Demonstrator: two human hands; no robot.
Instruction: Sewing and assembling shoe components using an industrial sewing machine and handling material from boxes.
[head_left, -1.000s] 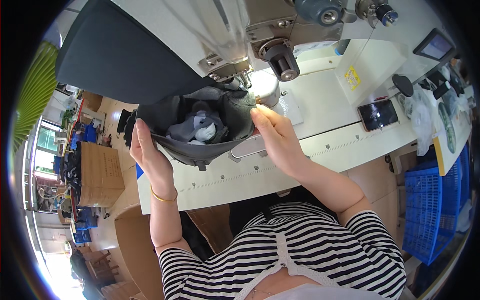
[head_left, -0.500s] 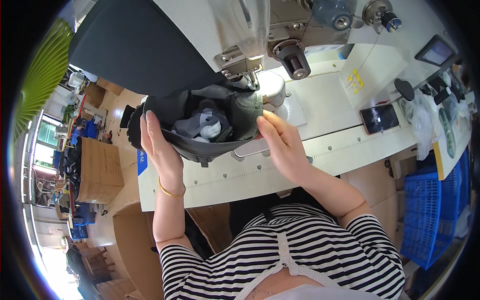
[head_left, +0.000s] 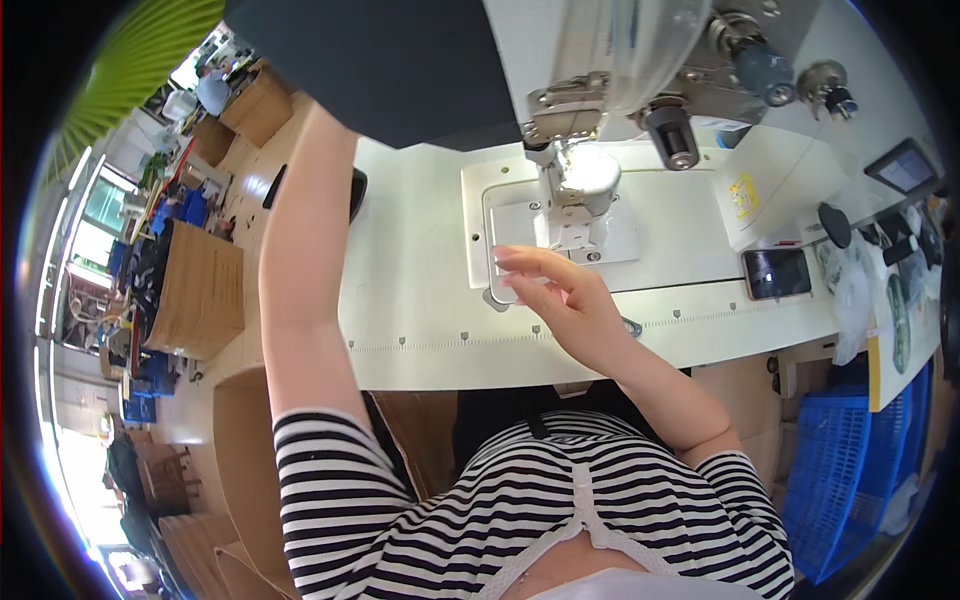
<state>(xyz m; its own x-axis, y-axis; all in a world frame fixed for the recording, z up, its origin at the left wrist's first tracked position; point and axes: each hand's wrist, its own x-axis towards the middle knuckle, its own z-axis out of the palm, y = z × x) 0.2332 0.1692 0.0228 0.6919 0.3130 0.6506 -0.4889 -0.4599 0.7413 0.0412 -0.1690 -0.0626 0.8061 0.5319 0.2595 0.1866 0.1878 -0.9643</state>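
My left forearm [head_left: 308, 230] stretches up and away over the left end of the white sewing table [head_left: 410, 290]. Its hand is hidden behind the large dark panel [head_left: 380, 70]. My right hand [head_left: 570, 305] hovers in front of the sewing machine's presser foot [head_left: 575, 232], fingers loosely curved and apart, with nothing in them. A lit needle area [head_left: 590, 165] sits just beyond my fingertips. The dark fabric bag is out of sight. Beside my left forearm shows a black rounded edge [head_left: 357, 195] of something I cannot make out.
A phone [head_left: 777, 273] lies at the table's right, near clear plastic bags [head_left: 848, 280]. Blue plastic crates [head_left: 835, 480] stand at the lower right. Cardboard boxes [head_left: 195, 290] are on the floor to the left, and a green fan-shaped thing [head_left: 130, 65] hangs upper left.
The dark bag has left both hands and the view. My left arm has reached up and away behind the panel. My right hand, emptied, stays near the needle area, now uncovered.
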